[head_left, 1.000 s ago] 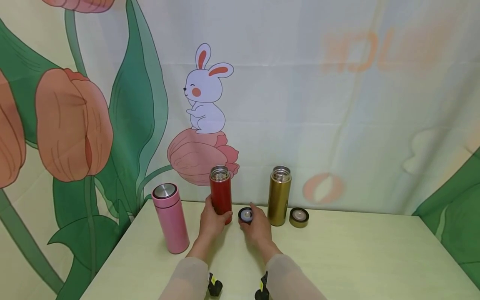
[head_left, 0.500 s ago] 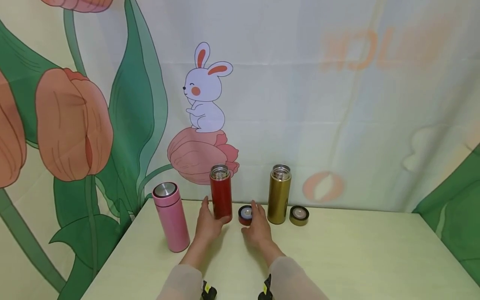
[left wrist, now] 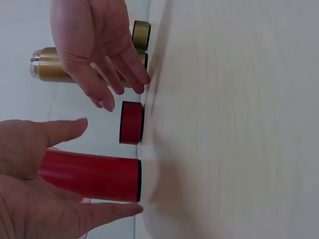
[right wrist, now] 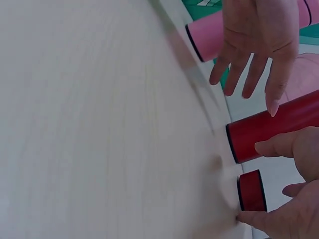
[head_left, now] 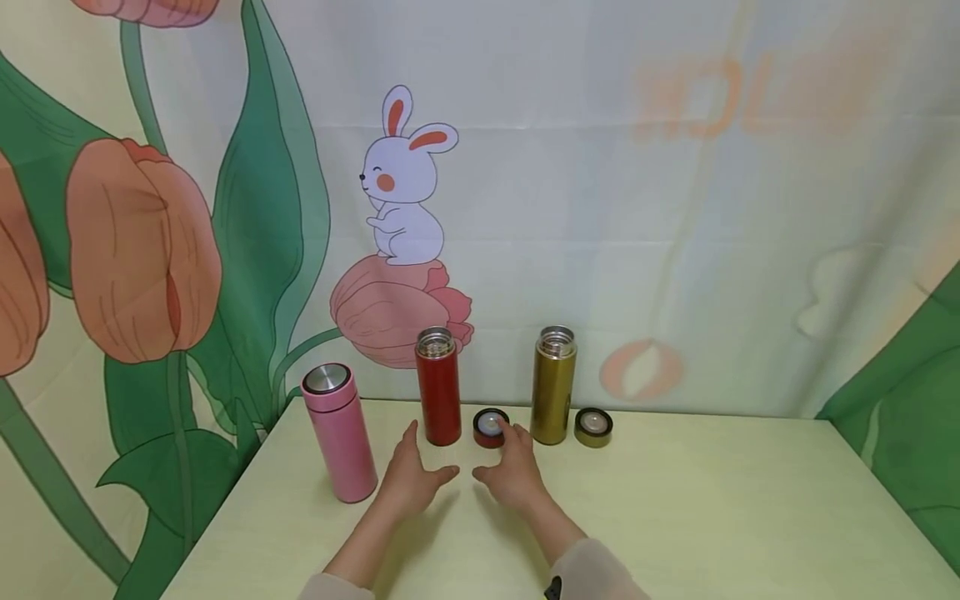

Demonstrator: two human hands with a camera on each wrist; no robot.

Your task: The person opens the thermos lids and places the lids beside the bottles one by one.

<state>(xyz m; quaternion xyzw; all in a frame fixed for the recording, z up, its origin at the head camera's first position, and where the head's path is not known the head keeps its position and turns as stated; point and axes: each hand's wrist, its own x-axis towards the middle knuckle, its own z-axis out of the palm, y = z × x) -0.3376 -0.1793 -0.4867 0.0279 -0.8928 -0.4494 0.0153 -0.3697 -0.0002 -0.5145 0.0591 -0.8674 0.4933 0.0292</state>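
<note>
A red thermos bottle (head_left: 439, 396) stands upright with its mouth uncovered. To its right, the red lid (head_left: 491, 438) lies on the table with its inner side up. My left hand (head_left: 411, 479) hovers in front of the bottle, thumb and fingers spread apart, holding nothing. My right hand (head_left: 513, 471) is just in front of the red lid, fingers extended and thumb pointing left; whether a fingertip touches the lid I cannot tell. In the left wrist view the red bottle (left wrist: 92, 174) lies beyond the spread left fingers.
Left of the hands stands a pink thermos (head_left: 343, 442) with its lid on. An uncapped gold thermos (head_left: 553, 392) is at the right, its gold lid (head_left: 593, 428) beside it. Behind the light table (head_left: 712, 500) hangs a printed curtain (head_left: 570, 167) with a rabbit and tulips.
My left hand has let go of the red bottle and drawn back toward me. The right hand has eased back from the red lid, which stays in place.
</note>
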